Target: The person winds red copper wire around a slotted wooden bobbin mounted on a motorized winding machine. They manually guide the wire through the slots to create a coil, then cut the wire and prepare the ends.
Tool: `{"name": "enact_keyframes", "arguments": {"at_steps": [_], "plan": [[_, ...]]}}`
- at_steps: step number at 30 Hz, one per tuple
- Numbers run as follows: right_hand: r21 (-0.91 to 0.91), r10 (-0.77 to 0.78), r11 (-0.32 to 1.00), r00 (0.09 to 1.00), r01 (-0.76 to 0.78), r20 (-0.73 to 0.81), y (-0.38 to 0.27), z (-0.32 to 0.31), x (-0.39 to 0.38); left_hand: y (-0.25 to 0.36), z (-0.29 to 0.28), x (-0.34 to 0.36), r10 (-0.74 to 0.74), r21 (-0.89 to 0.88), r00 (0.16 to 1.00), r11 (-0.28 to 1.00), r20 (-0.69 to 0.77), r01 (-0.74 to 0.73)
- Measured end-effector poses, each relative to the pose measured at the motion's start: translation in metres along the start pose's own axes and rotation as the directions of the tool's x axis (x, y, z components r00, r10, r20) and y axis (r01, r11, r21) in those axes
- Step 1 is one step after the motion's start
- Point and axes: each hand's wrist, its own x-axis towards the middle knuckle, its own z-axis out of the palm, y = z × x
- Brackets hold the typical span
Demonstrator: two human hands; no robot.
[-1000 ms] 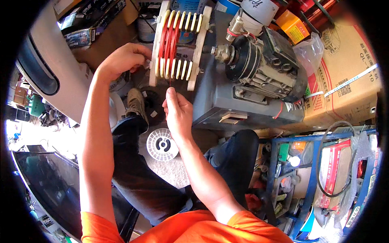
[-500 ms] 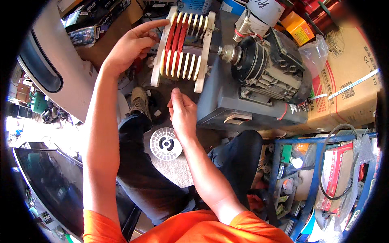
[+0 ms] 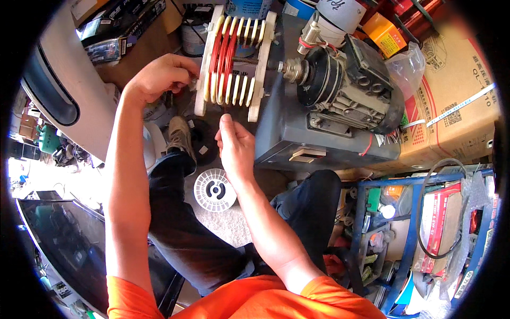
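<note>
A coil-winding former with pale end plates (image 3: pixel 259 66) and white slotted bars stands at the top centre. Several turns of red wire (image 3: pixel 223 50) fill its left slots. Beside the left end plate is my left hand (image 3: pixel 162 78), its fingers loosely bent and holding nothing; whether the fingertips touch the plate is hard to see. Below the former, my right hand (image 3: pixel 237 149) is closed with its thumb on top, pinching a thin wire that runs up to the former. On the floor under my right hand lies a white slotted spool (image 3: pixel 215 190).
Right of the former, a grey motor (image 3: pixel 350 93) sits on a dark metal cabinet (image 3: pixel 297 143), its shaft in line with the former. Cardboard boxes (image 3: pixel 457 101) stand at the right. A blue rack (image 3: pixel 411 228) holds mixed parts. A dark screen (image 3: pixel 64 239) is at lower left.
My left hand has come down from the former's upper left edge, and its outstretched index finger has bent. My right hand stays below the former, still pinching the wire.
</note>
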Motion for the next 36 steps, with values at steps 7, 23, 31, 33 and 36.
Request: {"name": "enact_keyframes", "arguments": {"at_steps": [7,23,31,33,36], "plan": [[-0.02,-0.029,0.999,0.999,0.03,0.024,0.006,0.003,0.002,0.012,0.002,-0.006,0.115,-0.402,0.993,0.908,-0.026,-0.116],[0.025,0.052,0.998,0.998,-0.052,-0.018,0.01,0.0,0.001,0.01,0.012,0.003,0.115,-0.197,0.991,0.972,-0.075,-0.127],[0.052,0.16,0.986,0.987,-0.159,-0.017,0.009,0.001,-0.005,0.022,0.026,-0.011,0.131,-0.294,0.984,0.942,-0.124,-0.162],[0.102,0.197,0.975,0.98,-0.197,0.012,0.014,-0.001,-0.005,0.017,0.032,-0.016,0.111,-0.294,0.981,0.943,-0.161,-0.155],[0.146,0.23,0.961,0.972,-0.233,0.034,0.018,-0.003,-0.006,0.015,0.047,-0.031,0.023,-0.489,0.965,0.859,-0.262,-0.153]]}}
